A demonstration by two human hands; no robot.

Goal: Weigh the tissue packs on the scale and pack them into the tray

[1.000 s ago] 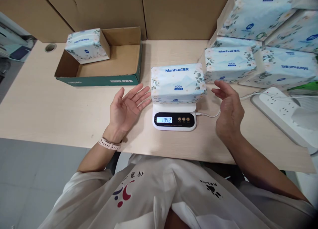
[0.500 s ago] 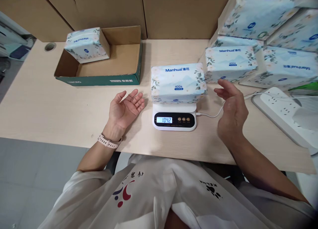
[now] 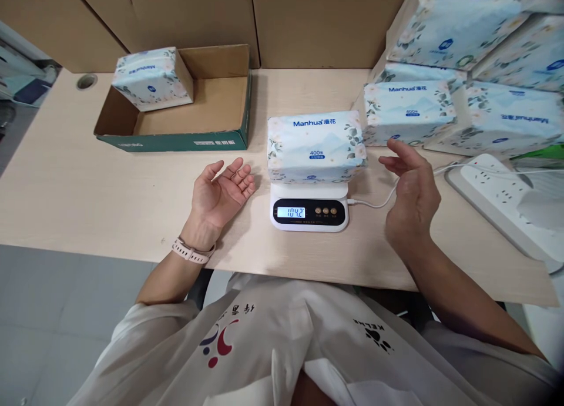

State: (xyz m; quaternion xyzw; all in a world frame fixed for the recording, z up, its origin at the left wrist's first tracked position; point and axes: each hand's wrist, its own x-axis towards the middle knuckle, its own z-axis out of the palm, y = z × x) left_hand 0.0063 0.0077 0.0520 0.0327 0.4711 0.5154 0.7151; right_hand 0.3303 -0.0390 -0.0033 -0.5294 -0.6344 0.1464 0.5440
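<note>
A pack of tissues [image 3: 316,146], pale blue with a flower print, rests on a white digital scale [image 3: 309,222] whose lit display reads 104.2. Left of the scale, my left hand [image 3: 222,191] lies palm up on the table, fingers loosely curled and apart, holding nothing. My right hand [image 3: 410,191] is on the other side, its palm turned inward and its fingers extended. Nothing shows in it, and it touches neither the pack nor the scale. A thin white cable [image 3: 374,205] runs from the scale's right side behind this hand.
At the back left, a green-sided cardboard tray [image 3: 176,143] holds one tissue pack [image 3: 152,80]. More tissue packs [image 3: 409,113] are stacked at the back right. A white power strip [image 3: 497,200] lies on the right. Tall brown cardboard [image 3: 326,27] borders the table's rear.
</note>
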